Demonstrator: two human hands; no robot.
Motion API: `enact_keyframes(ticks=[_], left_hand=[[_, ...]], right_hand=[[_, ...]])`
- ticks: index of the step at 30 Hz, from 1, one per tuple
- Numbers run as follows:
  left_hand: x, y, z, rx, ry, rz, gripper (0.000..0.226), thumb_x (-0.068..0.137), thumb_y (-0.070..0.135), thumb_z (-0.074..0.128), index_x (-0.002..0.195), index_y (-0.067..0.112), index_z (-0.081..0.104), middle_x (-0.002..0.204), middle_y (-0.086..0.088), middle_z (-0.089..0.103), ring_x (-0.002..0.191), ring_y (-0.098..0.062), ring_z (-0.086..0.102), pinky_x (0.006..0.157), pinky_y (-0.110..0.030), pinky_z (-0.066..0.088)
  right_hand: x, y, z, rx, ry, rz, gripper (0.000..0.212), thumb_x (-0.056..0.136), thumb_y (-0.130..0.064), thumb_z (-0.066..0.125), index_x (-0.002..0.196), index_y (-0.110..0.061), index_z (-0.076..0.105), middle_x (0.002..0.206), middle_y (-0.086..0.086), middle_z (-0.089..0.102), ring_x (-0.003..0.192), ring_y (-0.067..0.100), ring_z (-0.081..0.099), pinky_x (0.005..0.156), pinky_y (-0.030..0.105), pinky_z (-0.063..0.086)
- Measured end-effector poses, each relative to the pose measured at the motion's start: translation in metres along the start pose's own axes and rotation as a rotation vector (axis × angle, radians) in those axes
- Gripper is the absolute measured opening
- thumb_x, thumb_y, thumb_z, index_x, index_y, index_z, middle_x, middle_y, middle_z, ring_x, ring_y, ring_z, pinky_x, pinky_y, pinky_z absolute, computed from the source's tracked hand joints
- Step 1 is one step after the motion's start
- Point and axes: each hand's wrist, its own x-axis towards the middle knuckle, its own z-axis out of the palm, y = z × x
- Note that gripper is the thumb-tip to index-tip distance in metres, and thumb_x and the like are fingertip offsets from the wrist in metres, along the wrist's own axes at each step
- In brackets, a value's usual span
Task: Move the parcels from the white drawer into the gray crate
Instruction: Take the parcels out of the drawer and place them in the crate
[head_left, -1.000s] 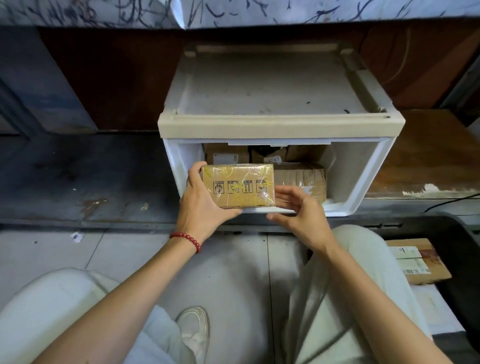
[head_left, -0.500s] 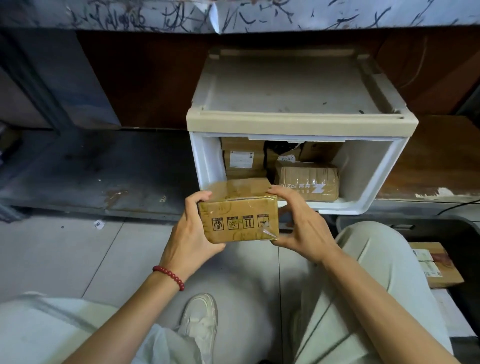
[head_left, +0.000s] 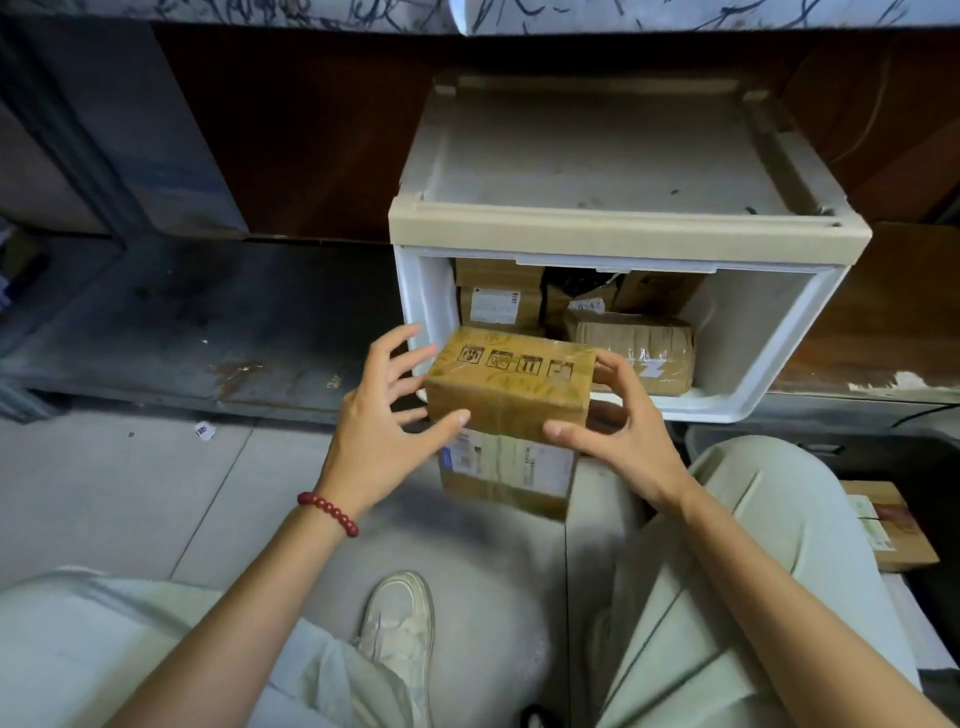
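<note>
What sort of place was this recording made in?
Likely a parcel storeroom or sorting corner, though that's a guess: taped cardboard parcels are packed into a white drawer, another labelled parcel lies in the gray crate, and the tiled floor is bare.

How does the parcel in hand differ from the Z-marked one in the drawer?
The held parcel is out in front of the white drawer, between the left hand and right hand; the Z-marked parcel rests inside it. The held parcel shows a row of handling symbols; the Z-marked parcel a white Z. The held parcel has crisp edges; the Z-marked parcel looks wrinkled. Both are brown and taped.
</note>
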Motion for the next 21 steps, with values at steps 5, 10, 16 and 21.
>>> enact_keyframes(ticks=[5, 10, 16, 21], left_hand=[[0.003, -0.005, 0.015, 0.152, -0.158, -0.051, 0.086, 0.071, 0.032, 0.082, 0.139, 0.039, 0.030, 0.140, 0.015, 0.044, 0.121, -0.003, 0.048, 0.098, -0.029, 0.049], [-0.002, -0.008, 0.026, 0.186, -0.268, -0.085, 0.095, 0.070, 0.041, 0.081, 0.144, 0.040, 0.022, 0.140, 0.019, 0.041, 0.114, 0.001, 0.050, 0.097, -0.032, 0.050], [-0.006, -0.016, 0.027, 0.282, -0.242, -0.120, 0.094, 0.066, 0.065, 0.070, 0.143, 0.042, 0.021, 0.144, 0.020, 0.038, 0.119, -0.005, 0.051, 0.097, -0.033, 0.047], [-0.005, -0.019, 0.025, 0.253, -0.220, -0.166, 0.105, 0.058, 0.067, 0.073, 0.144, 0.043, 0.017, 0.149, 0.014, 0.032, 0.126, -0.010, 0.046, 0.101, -0.036, 0.045]], right_hand=[[0.003, 0.006, 0.000, 0.088, 0.138, 0.257, 0.071, 0.068, -0.061, 0.072, 0.129, -0.032, 0.047, 0.114, -0.008, 0.061, 0.097, 0.006, 0.064, 0.076, 0.019, 0.048], [0.008, 0.011, -0.002, 0.257, 0.264, 0.431, 0.066, 0.079, -0.060, 0.061, 0.133, -0.027, 0.043, 0.105, 0.002, 0.068, 0.090, 0.014, 0.068, 0.068, 0.025, 0.048], [0.016, 0.016, -0.006, 0.460, 0.390, 0.600, 0.058, 0.081, -0.064, 0.055, 0.128, -0.030, 0.044, 0.111, 0.004, 0.068, 0.099, 0.027, 0.066, 0.067, 0.039, 0.055], [0.017, 0.015, -0.008, 0.580, 0.380, 0.650, 0.060, 0.079, -0.065, 0.053, 0.127, -0.029, 0.050, 0.117, 0.005, 0.066, 0.103, 0.026, 0.064, 0.056, 0.038, 0.056]])
